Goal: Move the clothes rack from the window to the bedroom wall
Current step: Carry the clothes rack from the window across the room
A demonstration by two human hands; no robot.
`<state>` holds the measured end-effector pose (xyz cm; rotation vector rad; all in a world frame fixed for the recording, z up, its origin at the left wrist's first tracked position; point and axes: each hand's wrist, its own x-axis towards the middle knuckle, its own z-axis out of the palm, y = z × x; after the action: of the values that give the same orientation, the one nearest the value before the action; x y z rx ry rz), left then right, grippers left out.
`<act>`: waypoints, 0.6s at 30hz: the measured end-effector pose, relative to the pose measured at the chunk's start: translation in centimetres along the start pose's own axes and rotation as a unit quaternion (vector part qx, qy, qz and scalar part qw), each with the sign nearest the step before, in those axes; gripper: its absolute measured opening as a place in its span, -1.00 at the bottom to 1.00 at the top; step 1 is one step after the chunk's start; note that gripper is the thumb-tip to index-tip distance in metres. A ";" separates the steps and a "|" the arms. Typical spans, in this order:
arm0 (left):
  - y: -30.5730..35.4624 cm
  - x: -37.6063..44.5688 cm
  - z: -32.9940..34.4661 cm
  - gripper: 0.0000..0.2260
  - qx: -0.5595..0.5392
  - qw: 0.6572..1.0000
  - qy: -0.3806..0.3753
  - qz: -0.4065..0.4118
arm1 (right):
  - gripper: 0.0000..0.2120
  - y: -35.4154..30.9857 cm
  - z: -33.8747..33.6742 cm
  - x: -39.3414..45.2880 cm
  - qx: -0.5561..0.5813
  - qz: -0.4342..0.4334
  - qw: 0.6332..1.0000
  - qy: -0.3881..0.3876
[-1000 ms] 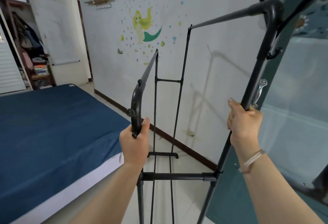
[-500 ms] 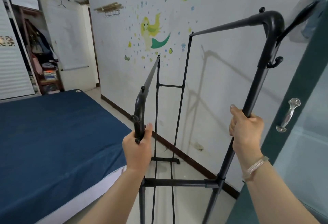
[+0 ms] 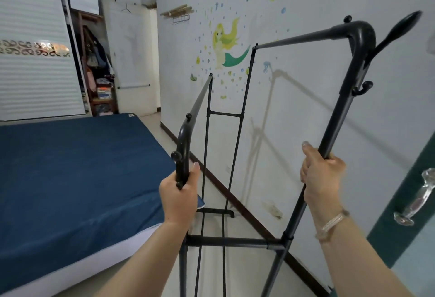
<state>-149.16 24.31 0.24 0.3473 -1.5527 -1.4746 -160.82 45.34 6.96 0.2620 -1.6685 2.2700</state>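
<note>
A black metal clothes rack with two top rails fills the middle of the view, empty of clothes. It stands in the aisle between the bed and the white bedroom wall, its long side running along the wall. My left hand grips the near left upright just below its curved top. My right hand, a bracelet on its wrist, grips the taller near right upright. The rack's far foot rests on the floor.
A bed with a blue cover lies close on the left. A teal-framed glass door with a clear handle is at the right edge. An open wardrobe and a doorway stand at the far end. Mermaid stickers decorate the wall.
The view has swung left, away from the glass door, which has slid toward the right edge. More of the wall, bed and wardrobe shows. Both hands keep their grip on the rack.
</note>
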 end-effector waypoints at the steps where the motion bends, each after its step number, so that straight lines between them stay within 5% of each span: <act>1: -0.1 0.1 0.5 -0.51 0.004 1.000 0.005 0.001 | -0.60 0.2 -0.1 0.6 0.004 0.003 1.000 -0.006; 18: -5.2 8.0 7.9 -0.50 0.023 0.999 0.038 0.004 | -0.59 6.0 3.3 12.3 0.014 -0.008 0.999 -0.030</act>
<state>-161.36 22.16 0.18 0.4187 -1.5277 -1.4047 -174.57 42.26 6.64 0.3510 -1.6578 2.2978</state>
